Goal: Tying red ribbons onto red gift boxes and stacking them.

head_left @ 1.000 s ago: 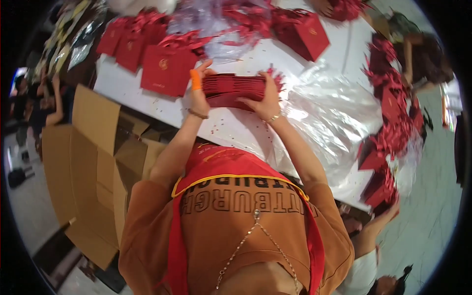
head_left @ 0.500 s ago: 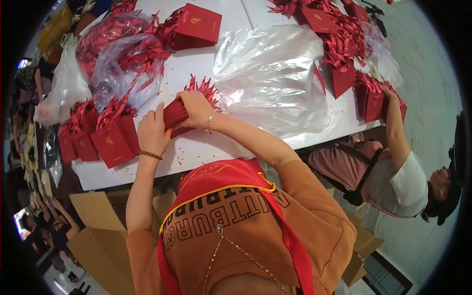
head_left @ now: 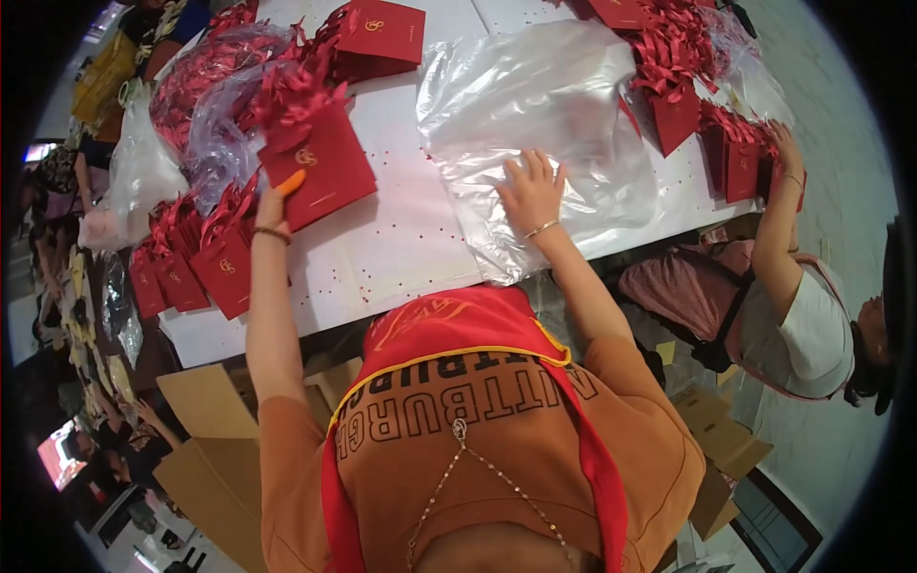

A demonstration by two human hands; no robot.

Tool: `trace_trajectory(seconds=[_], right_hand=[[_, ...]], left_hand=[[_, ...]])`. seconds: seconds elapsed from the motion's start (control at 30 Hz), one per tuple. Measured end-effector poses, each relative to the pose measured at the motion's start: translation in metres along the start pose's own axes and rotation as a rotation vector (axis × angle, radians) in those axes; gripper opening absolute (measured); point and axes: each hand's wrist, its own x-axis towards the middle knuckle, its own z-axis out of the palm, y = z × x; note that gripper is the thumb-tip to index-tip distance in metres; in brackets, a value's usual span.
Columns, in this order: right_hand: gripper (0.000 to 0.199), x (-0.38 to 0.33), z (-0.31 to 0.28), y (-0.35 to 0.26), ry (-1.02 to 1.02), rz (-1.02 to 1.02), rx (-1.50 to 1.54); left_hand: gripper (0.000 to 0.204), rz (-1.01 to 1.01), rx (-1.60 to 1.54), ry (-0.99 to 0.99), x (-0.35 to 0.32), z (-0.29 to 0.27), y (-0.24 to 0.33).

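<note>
A stack of red paper gift bags with red ribbon handles is gripped in my left hand, tilted above the table's left side. An orange cover sits on that thumb; the other fingers are hidden behind the bags. My right hand lies with spread fingers on a large clear plastic bag, which is flat and wrinkled on the white table. To the left of my left hand stand more red gift bags with ribbons.
Ribbon-filled clear plastic and another red bag stack lie at the far left. Red bags and ribbons cover the far right. A co-worker's hand touches bags there. Open cardboard boxes stand below the table edge.
The red bag stack, earlier held between both hands, has gone up and left in my left hand. My right hand has let go and moved right onto the plastic bag.
</note>
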Motion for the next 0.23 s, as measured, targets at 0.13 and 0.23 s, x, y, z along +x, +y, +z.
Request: trace_trajectory(seconds=[0.13,0.23], right_hand=[[0.023,0.005,0.024,0.032,-0.024,0.043,0.159],[0.020,0.024,0.029,0.049,-0.199,0.194,0.298]], left_hand=[[0.035,-0.133,0.095,0.168,0.029,-0.020,-0.027],[0.041,0.159,0.295,0.134,0.028,-0.021,-0.025]])
